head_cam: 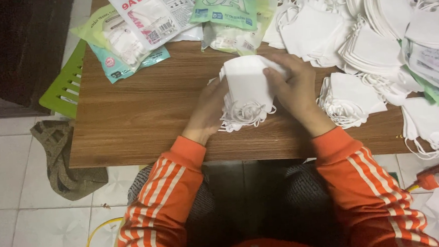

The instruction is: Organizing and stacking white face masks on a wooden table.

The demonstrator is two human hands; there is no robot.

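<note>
A stack of white folded face masks (247, 87) stands on edge on the wooden table (143, 107), its ear loops bunched at the near end. My left hand (208, 111) presses against the stack's left side. My right hand (295, 92) wraps over its right side and top, thumb on the front face. Both arms wear orange sleeves with white stripes.
Sealed mask packets (149, 22) in white, green and teal lie at the table's far left. Several loose piles of white masks (370, 35) cover the right half. A green plastic stool (65, 86) and a crumpled cloth (64, 161) sit on the tiled floor at left.
</note>
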